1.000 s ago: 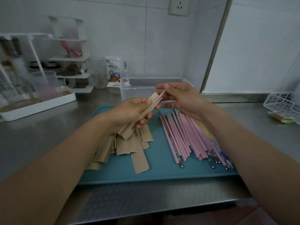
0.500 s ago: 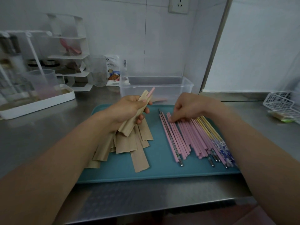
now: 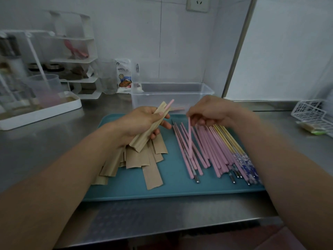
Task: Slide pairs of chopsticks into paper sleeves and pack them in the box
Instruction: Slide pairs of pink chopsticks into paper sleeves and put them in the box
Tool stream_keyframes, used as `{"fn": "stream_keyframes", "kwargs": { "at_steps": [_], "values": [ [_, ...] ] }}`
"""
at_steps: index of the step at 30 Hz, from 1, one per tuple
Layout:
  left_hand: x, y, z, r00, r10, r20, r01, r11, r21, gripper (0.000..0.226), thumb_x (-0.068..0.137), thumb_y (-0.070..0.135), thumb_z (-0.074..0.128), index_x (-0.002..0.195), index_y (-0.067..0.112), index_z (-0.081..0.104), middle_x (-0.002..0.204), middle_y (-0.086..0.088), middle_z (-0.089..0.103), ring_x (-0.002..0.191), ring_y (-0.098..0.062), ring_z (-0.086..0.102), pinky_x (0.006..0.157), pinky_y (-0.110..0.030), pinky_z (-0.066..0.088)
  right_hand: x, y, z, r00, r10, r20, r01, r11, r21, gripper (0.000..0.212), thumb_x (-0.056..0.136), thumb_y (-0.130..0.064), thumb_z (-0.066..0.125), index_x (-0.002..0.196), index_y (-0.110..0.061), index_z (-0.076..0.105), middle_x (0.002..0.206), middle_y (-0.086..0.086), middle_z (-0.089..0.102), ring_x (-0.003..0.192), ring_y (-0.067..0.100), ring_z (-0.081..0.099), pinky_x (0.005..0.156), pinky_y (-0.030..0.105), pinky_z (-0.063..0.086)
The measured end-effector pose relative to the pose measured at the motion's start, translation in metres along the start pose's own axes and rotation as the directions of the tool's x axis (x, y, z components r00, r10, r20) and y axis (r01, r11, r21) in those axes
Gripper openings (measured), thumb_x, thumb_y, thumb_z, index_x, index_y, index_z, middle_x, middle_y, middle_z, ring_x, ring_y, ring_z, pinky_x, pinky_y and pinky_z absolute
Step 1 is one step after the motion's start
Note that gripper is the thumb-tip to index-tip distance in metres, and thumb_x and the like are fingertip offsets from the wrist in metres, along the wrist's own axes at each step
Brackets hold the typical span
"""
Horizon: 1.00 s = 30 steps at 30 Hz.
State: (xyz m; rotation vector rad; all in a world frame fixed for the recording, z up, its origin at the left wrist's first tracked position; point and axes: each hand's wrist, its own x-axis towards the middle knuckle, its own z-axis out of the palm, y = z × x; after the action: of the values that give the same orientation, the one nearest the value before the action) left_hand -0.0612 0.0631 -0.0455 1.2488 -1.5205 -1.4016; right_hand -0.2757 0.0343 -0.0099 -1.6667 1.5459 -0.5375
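Fingers of our left hand [image 3: 142, 121] pinch a paper sleeve [image 3: 150, 127] tilted up, one pink chopstick [image 3: 169, 104] poking out; our right hand [image 3: 209, 112] lifts a second pink chopstick [image 3: 189, 136] from the pile on the teal tray [image 3: 173, 188], likely its mate. Behind stands the clear box [image 3: 171, 92].

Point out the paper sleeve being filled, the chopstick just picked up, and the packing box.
Paper sleeve [image 3: 144, 135], head view, mid body.
Chopstick [image 3: 189, 136], head view, mid shaft.
Box [image 3: 207, 87], head view, right rim.
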Motion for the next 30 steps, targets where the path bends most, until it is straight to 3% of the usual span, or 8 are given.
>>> {"fn": "stream_keyframes", "kwargs": {
  "at_steps": [3,8,11,14,17,21,25,30],
  "values": [
    [-0.001,0.001,0.0,1.0,0.009,-0.003,-0.009,1.0,0.0,0.026,0.104,0.024,0.043,0.115,0.009,0.061,0.087,-0.006,0.072,0.052,-0.01,0.052,0.045,-0.022,0.046,-0.002,0.002,-0.01,0.997,-0.078,-0.014,0.078,0.94,0.331,0.016,0.097,-0.014,0.062,0.092,0.0,0.069,0.076,0.012,0.072,0.051,0.009,0.051,0.037,0.014,0.035],
    [-0.003,0.002,0.0,0.999,0.031,0.019,-0.031,1.0,-0.007,0.025,0.104,0.023,0.044,0.116,0.009,0.061,0.088,-0.008,0.073,0.053,-0.011,0.054,0.046,-0.02,0.048,0.003,-0.001,-0.001,0.981,-0.173,-0.087,0.188,0.74,0.646,0.03,0.098,-0.009,0.058,0.126,-0.002,0.059,0.077,0.01,0.069,0.054,0.009,0.052,0.043,0.016,0.043],
    [-0.004,0.003,0.0,0.999,0.038,0.024,-0.039,0.999,0.012,0.024,0.103,0.024,0.045,0.115,0.011,0.061,0.088,-0.007,0.073,0.053,-0.01,0.056,0.047,-0.02,0.049,0.004,-0.001,0.007,0.965,-0.236,-0.113,0.252,0.721,0.646,0.033,0.097,-0.004,0.056,0.127,-0.017,0.057,0.075,0.01,0.067,0.055,0.01,0.055,0.047,0.019,0.046],
    [-0.003,0.003,-0.001,0.999,0.037,0.019,-0.037,0.999,-0.002,0.025,0.103,0.025,0.046,0.116,0.01,0.061,0.089,-0.008,0.072,0.053,-0.01,0.056,0.046,-0.02,0.048,0.007,-0.001,0.013,0.954,-0.294,-0.059,0.251,0.672,0.697,0.023,0.099,-0.001,0.052,0.116,-0.006,0.066,0.078,0.009,0.07,0.063,0.011,0.063,0.057,0.019,0.053],
    [-0.002,0.002,-0.001,0.999,0.041,0.015,-0.041,0.999,-0.003,0.026,0.103,0.027,0.047,0.116,0.009,0.06,0.089,-0.008,0.072,0.053,-0.01,0.056,0.047,-0.02,0.048,0.007,-0.001,0.012,0.943,-0.332,0.001,0.2,0.572,0.795,0.028,0.093,0.006,0.053,0.117,-0.002,0.066,0.089,0.011,0.072,0.076,0.014,0.068,0.069,0.02,0.057],
    [-0.002,0.001,-0.002,0.999,0.033,0.013,-0.033,0.999,-0.002,0.024,0.102,0.026,0.048,0.115,0.01,0.061,0.087,-0.005,0.074,0.055,-0.011,0.056,0.047,-0.021,0.048,0.009,0.001,0.008,0.942,-0.337,-0.017,0.187,0.478,0.858,0.019,0.087,-0.003,0.064,0.105,-0.001,0.068,0.081,0.007,0.07,0.072,0.011,0.067,0.064,0.017,0.057],
    [-0.002,0.001,-0.002,0.999,0.032,0.028,-0.033,0.999,0.012,0.024,0.102,0.025,0.048,0.117,0.011,0.061,0.088,-0.005,0.073,0.055,-0.01,0.057,0.047,-0.021,0.049,0.018,0.005,0.008,0.952,-0.274,-0.134,0.27,0.553,0.789,0.019,0.096,-0.021,0.061,0.091,-0.006,0.072,0.07,0.002,0.061,0.059,0.007,0.054,0.05,0.015,0.048],
    [-0.004,0.002,-0.003,0.993,0.043,0.109,-0.053,0.994,0.091,0.024,0.103,0.024,0.047,0.119,0.016,0.063,0.093,-0.004,0.074,0.058,-0.009,0.058,0.051,-0.021,0.05,0.028,0.011,0.008,0.947,-0.264,-0.182,0.309,0.6,0.738,0.019,0.097,-0.016,0.062,0.091,-0.005,0.076,0.074,0.001,0.058,0.064,0.007,0.049,0.05,0.016,0.042]
  ]
}}
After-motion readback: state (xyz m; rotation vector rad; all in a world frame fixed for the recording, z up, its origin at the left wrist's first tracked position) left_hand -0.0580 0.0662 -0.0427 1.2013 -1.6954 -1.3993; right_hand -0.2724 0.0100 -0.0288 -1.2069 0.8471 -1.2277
